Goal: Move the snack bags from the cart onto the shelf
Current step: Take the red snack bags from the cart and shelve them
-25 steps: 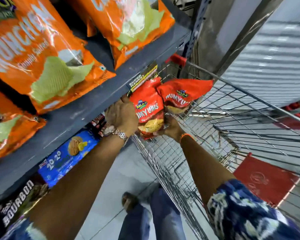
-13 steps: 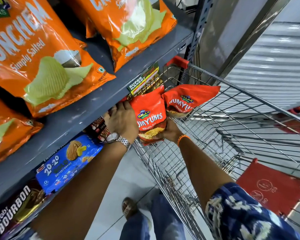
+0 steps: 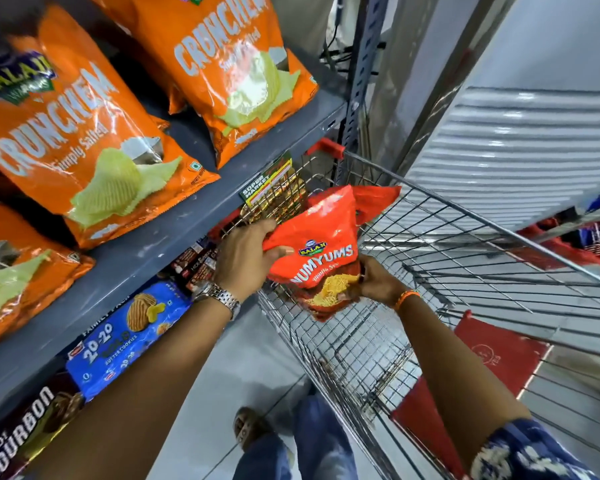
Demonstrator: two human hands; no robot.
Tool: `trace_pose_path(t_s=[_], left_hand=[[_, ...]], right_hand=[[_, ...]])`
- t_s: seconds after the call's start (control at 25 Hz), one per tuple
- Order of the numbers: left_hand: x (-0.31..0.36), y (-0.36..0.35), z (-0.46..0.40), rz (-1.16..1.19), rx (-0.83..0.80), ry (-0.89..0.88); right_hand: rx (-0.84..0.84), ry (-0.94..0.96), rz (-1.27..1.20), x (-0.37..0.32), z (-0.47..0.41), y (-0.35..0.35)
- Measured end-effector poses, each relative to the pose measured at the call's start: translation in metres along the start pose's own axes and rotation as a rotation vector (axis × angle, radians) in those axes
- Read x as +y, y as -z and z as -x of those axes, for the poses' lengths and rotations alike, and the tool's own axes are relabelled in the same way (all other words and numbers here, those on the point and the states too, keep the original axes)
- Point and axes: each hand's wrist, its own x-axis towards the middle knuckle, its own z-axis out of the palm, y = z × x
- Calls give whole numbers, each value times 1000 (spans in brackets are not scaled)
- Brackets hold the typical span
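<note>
A red Numyums snack bag (image 3: 321, 251) is held upright above the wire cart (image 3: 471, 220), close to the grey shelf edge (image 3: 160, 244). My left hand (image 3: 245, 254), with a metal watch on its wrist, grips the bag's left side. My right hand (image 3: 378, 280), with an orange wristband, holds the bag's lower right corner. A second red bag (image 3: 373, 200) sticks out behind the first one; which hand holds it is hidden. Under the bags the cart's basket shows bare wire.
Large orange Crunchem chip bags (image 3: 84, 140) fill the shelf above. Blue 20-20 cookie packs (image 3: 125, 334) and Bourbon packs (image 3: 18, 434) lie on the shelf below. A yellow-green price tag (image 3: 265, 183) hangs on the shelf edge. The cart's red seat flap (image 3: 496, 351) is at right.
The two red bags have come together, the second slipping behind the first. Both hands have moved slightly with them, and my left fingers now wrap the front bag's side.
</note>
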Motion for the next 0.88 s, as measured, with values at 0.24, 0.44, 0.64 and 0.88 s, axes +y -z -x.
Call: trace_pose_path(t_s=[0.24, 0.44, 0.64, 0.88], left_hand=[[61, 56, 0, 203, 97, -95], [124, 137, 16, 303, 226, -216], [181, 237, 52, 370, 375, -311], [191, 348, 94, 819, 356, -433]], right_hand=[[58, 65, -31, -48, 89, 28], [134, 165, -81, -106, 163, 24], [237, 375, -94, -191, 211, 15], [231, 643, -191, -306, 237, -16]])
